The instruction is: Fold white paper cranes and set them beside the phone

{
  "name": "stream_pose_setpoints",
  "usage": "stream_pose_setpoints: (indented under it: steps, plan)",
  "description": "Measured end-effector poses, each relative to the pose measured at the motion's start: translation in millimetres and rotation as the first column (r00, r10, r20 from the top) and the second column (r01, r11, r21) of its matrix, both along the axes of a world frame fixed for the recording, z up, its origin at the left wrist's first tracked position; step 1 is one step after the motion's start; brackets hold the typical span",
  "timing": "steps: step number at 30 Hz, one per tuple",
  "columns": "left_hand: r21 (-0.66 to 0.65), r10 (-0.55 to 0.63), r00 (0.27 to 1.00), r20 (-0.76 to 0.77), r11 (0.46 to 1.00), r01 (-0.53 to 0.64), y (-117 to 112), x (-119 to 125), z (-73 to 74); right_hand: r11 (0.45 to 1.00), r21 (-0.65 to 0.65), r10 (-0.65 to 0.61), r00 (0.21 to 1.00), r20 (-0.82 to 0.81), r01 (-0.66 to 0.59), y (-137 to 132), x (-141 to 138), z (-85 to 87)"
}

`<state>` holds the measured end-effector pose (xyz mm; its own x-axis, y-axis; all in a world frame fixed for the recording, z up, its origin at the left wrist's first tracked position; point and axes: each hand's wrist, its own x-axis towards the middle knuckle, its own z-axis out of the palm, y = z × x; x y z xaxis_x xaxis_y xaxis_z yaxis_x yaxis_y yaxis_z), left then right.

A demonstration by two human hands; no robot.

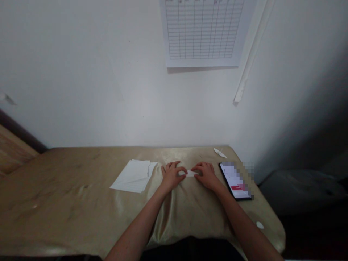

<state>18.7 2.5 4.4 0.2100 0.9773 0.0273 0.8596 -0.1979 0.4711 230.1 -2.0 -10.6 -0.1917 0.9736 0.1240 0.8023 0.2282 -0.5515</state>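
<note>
A small piece of folded white paper [191, 173] is held between my two hands, just above or on the cloth-covered table. My left hand [173, 174] pinches its left end between thumb and forefinger, the other fingers curled outward. At its right end, my right hand [206, 174] grips it the same way. Fingertips hide both ends of the paper, so its exact shape is unclear. Left of my hands lies a stack of white paper sheets [133, 176], one with a torn edge. A phone [233, 181] with a lit screen rests close to my right hand.
A folded white paper crane [220, 153] sits at the table's back right corner. Near the right edge lies a small white scrap [260, 225]. Golden cloth [81, 206] covers the table, wrinkled near my left forearm. Behind rises a white wall with a printed chart [202, 32].
</note>
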Motion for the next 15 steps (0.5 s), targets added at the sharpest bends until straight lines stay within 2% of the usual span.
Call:
stream_pose_setpoints:
  steps: [15]
  plan:
    - [0.112, -0.037, 0.998, 0.045, 0.993, 0.031, -4.0, -2.5, -4.9, 0.994, 0.108, 0.018, 1.0, -0.018, -0.016, -2.8, -0.2, -1.9]
